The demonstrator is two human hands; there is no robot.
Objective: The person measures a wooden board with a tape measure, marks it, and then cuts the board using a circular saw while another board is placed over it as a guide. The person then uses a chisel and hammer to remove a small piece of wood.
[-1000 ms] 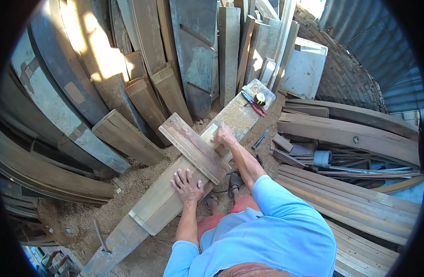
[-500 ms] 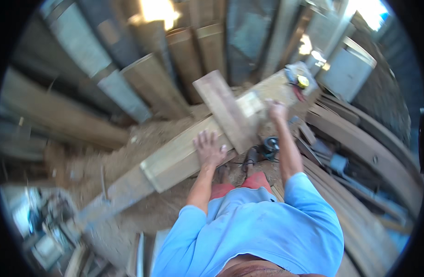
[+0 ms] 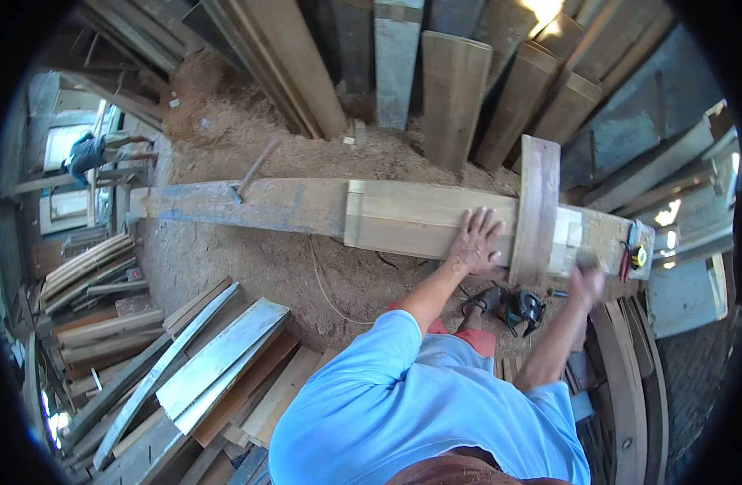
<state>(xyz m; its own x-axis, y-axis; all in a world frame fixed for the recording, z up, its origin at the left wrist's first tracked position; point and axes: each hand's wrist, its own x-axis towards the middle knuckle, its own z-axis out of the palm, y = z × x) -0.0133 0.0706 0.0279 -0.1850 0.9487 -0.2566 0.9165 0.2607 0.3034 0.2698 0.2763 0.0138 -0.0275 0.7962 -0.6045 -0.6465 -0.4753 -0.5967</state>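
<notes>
Two hands are out over the long bench plank [image 3: 282, 204], and it's the left hand [image 3: 474, 242] lying flat, fingers spread, on the pale wooden panel [image 3: 423, 212] that rests on it, just beside a reddish-brown board [image 3: 537, 202] set crosswise! Beyond that board comes the right hand [image 3: 587, 284], all blur by the plank's near edge, and whether it grips anything I cannot tell. Out at the right end sit red-handled pliers [image 3: 625, 263] and a yellow-and-black tape measure [image 3: 638, 256].
</notes>
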